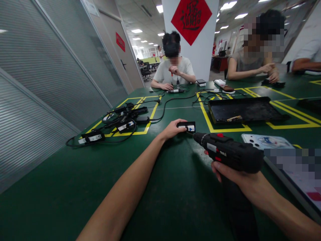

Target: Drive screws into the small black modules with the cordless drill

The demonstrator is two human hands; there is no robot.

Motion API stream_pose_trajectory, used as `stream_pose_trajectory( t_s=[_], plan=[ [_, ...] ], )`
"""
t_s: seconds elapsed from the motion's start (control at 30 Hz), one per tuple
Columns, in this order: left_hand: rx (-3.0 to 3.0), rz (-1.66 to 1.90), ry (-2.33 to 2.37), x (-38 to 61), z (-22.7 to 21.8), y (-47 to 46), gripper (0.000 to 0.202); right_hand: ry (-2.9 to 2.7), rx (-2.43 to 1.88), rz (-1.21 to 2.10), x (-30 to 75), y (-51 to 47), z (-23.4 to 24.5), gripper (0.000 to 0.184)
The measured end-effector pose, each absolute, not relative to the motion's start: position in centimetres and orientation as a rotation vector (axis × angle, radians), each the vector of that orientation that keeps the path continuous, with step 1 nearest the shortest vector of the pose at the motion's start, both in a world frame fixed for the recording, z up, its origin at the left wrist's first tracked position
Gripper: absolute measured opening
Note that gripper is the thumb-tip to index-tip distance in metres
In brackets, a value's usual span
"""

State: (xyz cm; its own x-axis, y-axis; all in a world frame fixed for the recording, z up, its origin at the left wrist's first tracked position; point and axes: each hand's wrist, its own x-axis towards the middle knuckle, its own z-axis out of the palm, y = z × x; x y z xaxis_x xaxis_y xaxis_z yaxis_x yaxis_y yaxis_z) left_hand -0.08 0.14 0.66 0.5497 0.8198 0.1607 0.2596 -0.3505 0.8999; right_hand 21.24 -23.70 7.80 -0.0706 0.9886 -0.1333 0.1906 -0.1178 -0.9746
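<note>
Head view: one left hand [172, 129], fingers [181, 122] pinching one black box [187, 127] on the desk [175, 190]; one right hand [234, 175], fingers [215, 169] wrapped round one drill [229, 152]; one tray [250, 110].

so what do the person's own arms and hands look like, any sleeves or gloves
The left hand and right hand are bare: no gloves, and no rings or tape that show. Both forearms are bare too, with no sleeve, watch or wristband anywhere up to the picture's edge. The right hand's fingers are partly hidden.
</note>
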Motion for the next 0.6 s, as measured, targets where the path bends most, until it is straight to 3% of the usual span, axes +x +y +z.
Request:
stream_pose_trajectory(
  t_s=[0.6],
  plan=[
    [1.877,0.744,0.861,0.02,1.25,-0.21,0.054,-1.268,-1.411,1.234,20.91,-24.27,7.14,0.041]
  ],
)
